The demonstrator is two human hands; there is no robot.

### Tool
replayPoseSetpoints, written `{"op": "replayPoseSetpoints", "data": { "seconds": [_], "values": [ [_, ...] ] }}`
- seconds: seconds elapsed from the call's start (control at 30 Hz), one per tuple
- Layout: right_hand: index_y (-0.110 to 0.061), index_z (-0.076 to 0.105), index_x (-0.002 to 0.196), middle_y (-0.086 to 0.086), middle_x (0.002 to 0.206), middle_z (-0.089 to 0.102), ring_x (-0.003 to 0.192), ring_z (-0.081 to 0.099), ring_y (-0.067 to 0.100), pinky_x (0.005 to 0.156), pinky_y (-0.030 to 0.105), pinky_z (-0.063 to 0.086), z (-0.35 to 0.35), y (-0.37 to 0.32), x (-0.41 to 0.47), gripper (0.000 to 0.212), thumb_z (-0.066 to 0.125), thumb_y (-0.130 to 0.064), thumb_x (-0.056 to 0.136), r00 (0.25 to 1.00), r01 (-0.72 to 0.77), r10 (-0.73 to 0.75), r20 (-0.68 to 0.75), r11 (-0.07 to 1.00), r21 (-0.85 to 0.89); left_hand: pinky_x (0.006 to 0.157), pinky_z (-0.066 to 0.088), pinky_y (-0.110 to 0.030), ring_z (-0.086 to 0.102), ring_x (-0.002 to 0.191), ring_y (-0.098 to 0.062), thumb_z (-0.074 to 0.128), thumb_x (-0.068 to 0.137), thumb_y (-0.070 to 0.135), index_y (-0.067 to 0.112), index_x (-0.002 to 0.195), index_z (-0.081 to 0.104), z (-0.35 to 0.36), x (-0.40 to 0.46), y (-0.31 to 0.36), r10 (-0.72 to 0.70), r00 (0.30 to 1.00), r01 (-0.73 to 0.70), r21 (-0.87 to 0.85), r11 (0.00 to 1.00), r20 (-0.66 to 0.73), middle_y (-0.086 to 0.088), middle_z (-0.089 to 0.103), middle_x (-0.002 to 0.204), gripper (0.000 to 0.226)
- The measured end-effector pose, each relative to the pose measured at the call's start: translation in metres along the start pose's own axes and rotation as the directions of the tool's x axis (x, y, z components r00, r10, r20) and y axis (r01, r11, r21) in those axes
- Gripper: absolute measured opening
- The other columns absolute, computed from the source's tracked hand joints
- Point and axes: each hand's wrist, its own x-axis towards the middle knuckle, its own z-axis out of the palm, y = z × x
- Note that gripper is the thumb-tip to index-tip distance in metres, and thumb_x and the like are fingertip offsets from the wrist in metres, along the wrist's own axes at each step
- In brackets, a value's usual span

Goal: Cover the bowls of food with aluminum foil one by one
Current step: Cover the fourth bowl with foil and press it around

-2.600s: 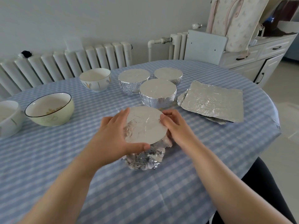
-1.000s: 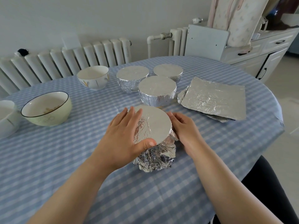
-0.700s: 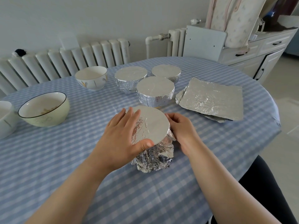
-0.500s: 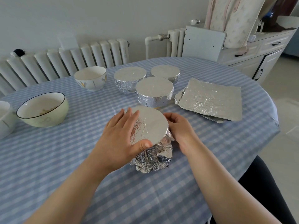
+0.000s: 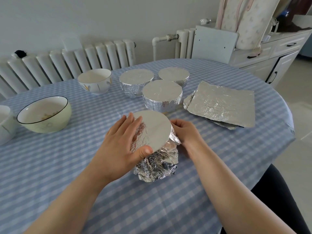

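Note:
A foil-wrapped bowl (image 5: 156, 130) sits near the middle of the table, its foil top flat and its sides crinkled. My left hand (image 5: 120, 146) presses on its left side, fingers laid over the top edge and thumb on the near rim. My right hand (image 5: 184, 131) grips the foil at its right side with curled fingers. Three foil-covered bowls (image 5: 162, 93) stand behind it. A stack of foil sheets (image 5: 222, 103) lies to the right. Uncovered bowls stand at the left: a white one (image 5: 95, 81), a pale green one (image 5: 45, 114), and another white one (image 5: 5, 123) at the edge.
The round table (image 5: 67, 166) wears a blue checked cloth. A radiator (image 5: 67, 59) runs along the wall behind it. A white cabinet (image 5: 276, 53) with a bag on top stands at the back right. My dark-clothed knee (image 5: 278, 196) shows past the near right table edge.
My left hand slid further over the bowl's left side and top edge. The right hand dropped from the rim to the bowl's right side, pressing foil down.

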Motion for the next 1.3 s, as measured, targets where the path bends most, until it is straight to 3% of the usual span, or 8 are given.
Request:
{"op": "replayPoseSetpoints", "data": {
  "seconds": [0.23, 0.33, 0.43, 0.67, 0.9, 1.13, 1.3],
  "values": [
    [-0.024, 0.068, 0.057, 0.004, 0.067, 0.067, 0.072, 0.058, 0.022, 0.071, 0.041, 0.048, 0.006, 0.005, 0.000, 0.033, 0.070, -0.018, 0.090, 0.999, 0.028, -0.028, -0.031, 0.999, 0.027, 0.123, 0.008, -0.036, 0.002, 0.151, -0.010, 0.006, 0.064, 0.099, 0.027, 0.154, 0.019, 0.000, -0.002, -0.004, 0.015, 1.000, -0.016, -0.023, 1.000, -0.019, 0.003, 0.011, 0.163, 0.117],
    [-0.023, 0.071, 0.067, 0.008, 0.079, 0.073, 0.078, 0.065, 0.025, 0.083, 0.051, 0.054, 0.008, 0.005, -0.001, 0.024, 0.071, -0.012, 0.088, 1.000, 0.017, -0.016, -0.018, 0.999, 0.046, 0.123, 0.007, -0.035, 0.001, 0.150, -0.009, 0.007, 0.063, 0.100, 0.029, 0.154, 0.017, 0.001, -0.001, -0.005, 0.013, 1.000, -0.013, -0.029, 1.000, -0.016, 0.005, 0.010, 0.163, 0.115],
    [-0.018, 0.070, 0.078, 0.012, 0.085, 0.074, 0.081, 0.067, 0.028, 0.085, 0.053, 0.055, 0.011, 0.004, -0.005, 0.020, 0.068, 0.000, 0.087, 1.000, 0.008, -0.008, 0.003, 0.995, 0.098, 0.123, 0.008, -0.037, 0.001, 0.150, -0.009, 0.007, 0.064, 0.100, 0.031, 0.154, 0.016, 0.001, -0.002, -0.006, 0.009, 1.000, -0.009, -0.036, 0.999, -0.018, 0.006, 0.010, 0.163, 0.114],
    [-0.008, 0.066, 0.083, 0.004, 0.064, 0.070, 0.050, 0.065, 0.014, 0.047, 0.024, 0.053, 0.011, -0.002, -0.015, 0.036, 0.059, 0.027, 0.072, 0.994, -0.024, -0.003, 0.106, 0.968, 0.250, 0.123, 0.009, -0.037, 0.001, 0.150, -0.007, 0.008, 0.064, 0.100, 0.032, 0.154, 0.016, 0.002, -0.001, -0.009, -0.004, 1.000, 0.003, -0.064, 0.998, -0.016, 0.008, 0.009, 0.163, 0.113],
    [-0.005, 0.063, 0.084, 0.005, 0.061, 0.068, 0.045, 0.063, 0.012, 0.042, 0.022, 0.051, 0.015, -0.004, -0.018, 0.033, 0.056, 0.027, 0.076, 0.987, -0.033, -0.017, 0.159, 0.952, 0.303, 0.122, 0.008, -0.030, 0.004, 0.150, -0.006, 0.010, 0.064, 0.100, 0.031, 0.153, 0.020, 0.000, 0.000, -0.013, -0.010, 1.000, 0.007, -0.136, 0.991, -0.019, 0.008, 0.013, 0.162, 0.114],
    [-0.010, 0.063, 0.084, 0.003, 0.068, 0.070, 0.053, 0.065, 0.013, 0.053, 0.027, 0.056, 0.017, -0.002, -0.017, 0.031, 0.061, 0.020, 0.079, 0.990, -0.030, -0.008, 0.139, 0.962, 0.271, 0.120, 0.009, -0.027, 0.005, 0.149, -0.004, 0.010, 0.063, 0.101, 0.029, 0.153, 0.022, -0.002, 0.000, -0.014, -0.016, 1.000, 0.013, -0.167, 0.986, -0.018, 0.009, 0.014, 0.161, 0.116],
    [-0.014, 0.072, 0.107, 0.003, 0.093, 0.076, 0.089, 0.072, 0.022, 0.083, 0.042, 0.058, 0.020, 0.002, -0.017, 0.036, 0.074, 0.005, 0.077, 0.992, 0.067, -0.075, 0.101, 0.994, 0.086, 0.121, 0.011, -0.032, 0.007, 0.148, -0.003, 0.009, 0.064, 0.100, 0.032, 0.153, 0.021, -0.003, 0.001, -0.019, -0.061, 0.998, 0.059, -0.205, 0.977, -0.001, 0.010, 0.014, 0.162, 0.113]
  ]
}}
